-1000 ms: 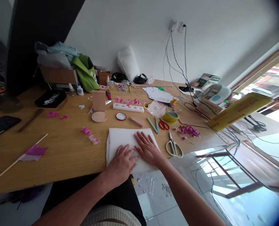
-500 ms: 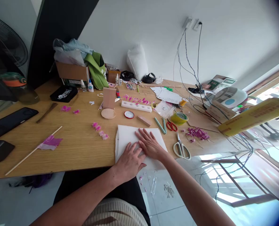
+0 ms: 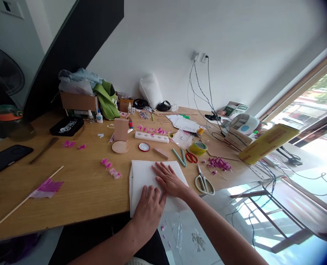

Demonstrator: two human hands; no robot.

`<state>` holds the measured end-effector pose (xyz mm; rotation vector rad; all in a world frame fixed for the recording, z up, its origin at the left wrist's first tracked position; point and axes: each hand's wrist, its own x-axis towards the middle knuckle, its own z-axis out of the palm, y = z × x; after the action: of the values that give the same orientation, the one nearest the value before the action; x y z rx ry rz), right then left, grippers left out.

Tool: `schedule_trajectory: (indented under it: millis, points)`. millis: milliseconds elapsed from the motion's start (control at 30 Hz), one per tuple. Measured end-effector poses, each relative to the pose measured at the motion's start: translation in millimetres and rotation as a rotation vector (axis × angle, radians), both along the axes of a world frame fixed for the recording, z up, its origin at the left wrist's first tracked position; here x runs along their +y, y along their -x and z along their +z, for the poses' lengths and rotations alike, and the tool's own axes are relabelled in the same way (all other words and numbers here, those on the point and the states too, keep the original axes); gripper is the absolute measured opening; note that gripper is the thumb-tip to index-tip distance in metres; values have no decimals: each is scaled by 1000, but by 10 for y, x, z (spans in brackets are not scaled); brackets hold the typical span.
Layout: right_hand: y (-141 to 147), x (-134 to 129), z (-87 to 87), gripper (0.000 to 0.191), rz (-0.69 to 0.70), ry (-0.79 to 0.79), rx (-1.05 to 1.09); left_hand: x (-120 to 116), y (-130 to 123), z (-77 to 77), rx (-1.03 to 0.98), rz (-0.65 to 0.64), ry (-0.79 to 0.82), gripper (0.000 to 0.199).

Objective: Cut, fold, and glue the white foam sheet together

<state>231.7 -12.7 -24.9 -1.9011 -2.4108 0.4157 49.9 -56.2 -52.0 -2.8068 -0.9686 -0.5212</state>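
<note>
A white folded sheet [image 3: 142, 175], paper or thin foam, lies at the table's front edge, its near part hanging past the edge. My right hand [image 3: 169, 180] rests flat on its upper middle with fingers outstretched. Closer to me, my left hand [image 3: 149, 208] lies on the sheet's lower part, fingers side by side and slightly bent, its fingertips just left of the right hand. Neither hand grips anything. Right of the sheet are white-handled scissors [image 3: 204, 184], small red scissors [image 3: 191, 158] and pale green sticks [image 3: 180, 157].
Pink petal pieces [image 3: 110, 168] and a wooden stick with pink cloth [image 3: 46, 188] lie to the left. Behind the sheet are a wooden block [image 3: 161, 153], a round lid [image 3: 144, 147] and a white holder [image 3: 151, 137]. Yellow-green tape [image 3: 198, 148] and purple flowers [image 3: 220, 164] sit right.
My left hand has drawn back toward me and turned, its fingers now pointing more forward. The right hand stays flat on the sheet. The camera view has tilted upward and shifted right.
</note>
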Motion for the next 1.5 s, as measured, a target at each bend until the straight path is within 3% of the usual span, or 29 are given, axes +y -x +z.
schedule_trajectory:
  millis: [200, 367, 533, 667, 733, 867, 1000, 1133, 1233, 1500]
  points:
    - [-36, 14, 177, 56, 5, -89, 59, 102, -3, -36, -41, 45, -6, 42]
    - [-38, -26, 54, 55, 37, -33, -5, 118, -12, -179, -50, 22, -120, 41]
    - [-23, -75, -70, 54, 32, -90, -24, 102, -9, -181, -42, 13, -187, 39]
    - [-36, -84, -48, 53, 49, -109, 14, 108, -15, -210, -64, 33, -224, 40]
    - [-86, -33, 35, 52, 31, -202, 36, 124, -18, -242, -79, 23, -257, 40]
    - [-268, 323, 341, 41, -154, -401, -106, 161, -28, -285, -106, -13, -332, 39]
    - [-425, 999, 500, 34, -230, -361, -238, 195, -62, -322, -136, -2, -388, 34]
    - [-474, 1669, 365, 25, -261, -239, -369, 256, -145, -479, -234, 6, -465, 28]
    - [-483, 1990, 226, 30, -289, -173, -447, 303, -236, -649, -377, 20, -525, 26]
    - [-565, 2246, 78, 30, -291, -91, -538, 337, -441, -879, -572, 133, -538, 18]
